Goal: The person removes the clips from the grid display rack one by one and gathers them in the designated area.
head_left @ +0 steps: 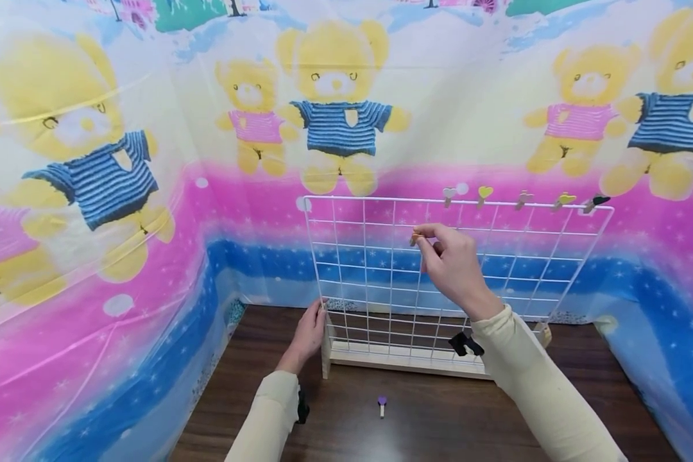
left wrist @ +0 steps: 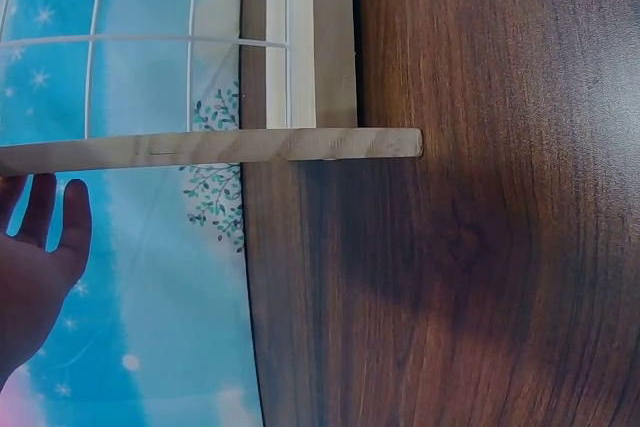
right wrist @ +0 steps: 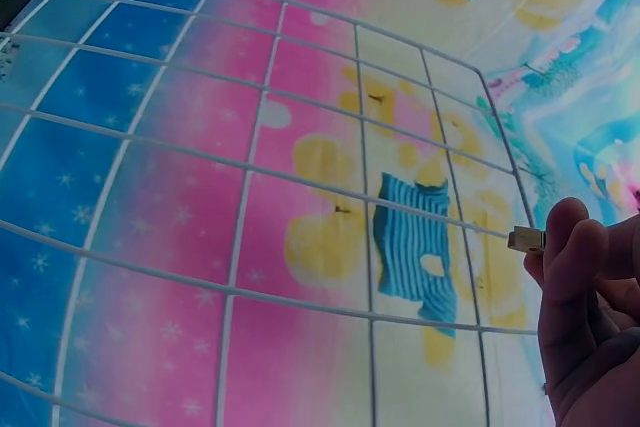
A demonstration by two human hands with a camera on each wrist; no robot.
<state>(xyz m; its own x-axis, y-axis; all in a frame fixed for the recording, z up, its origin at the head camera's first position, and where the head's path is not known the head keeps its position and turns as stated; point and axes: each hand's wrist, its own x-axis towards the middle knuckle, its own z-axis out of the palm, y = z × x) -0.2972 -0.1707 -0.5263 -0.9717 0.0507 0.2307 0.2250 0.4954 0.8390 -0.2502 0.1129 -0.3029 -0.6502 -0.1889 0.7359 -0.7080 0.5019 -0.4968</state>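
Observation:
My right hand (head_left: 453, 263) pinches a small wooden clothespin (right wrist: 525, 239) between thumb and fingertips. An orange bit shows on it in the head view; the fingers hide the rest. It is close to the top wire of a white wire grid rack (head_left: 394, 269). At the rack's left end, my left hand (head_left: 308, 330) holds the wooden side post (left wrist: 300, 144), with its fingers reaching round the edge. Several heart-topped clothespins stand along the rack's top wire at the right, among them a yellow one (head_left: 485, 192) and a dark one (head_left: 599, 200).
A purple heart clothespin (head_left: 382, 405) lies on the dark wood table (head_left: 439, 423) in front of the rack. The rack's wooden base bar (head_left: 404, 362) runs along the table. A cloth printed with bears (head_left: 341, 128) hangs behind and at both sides.

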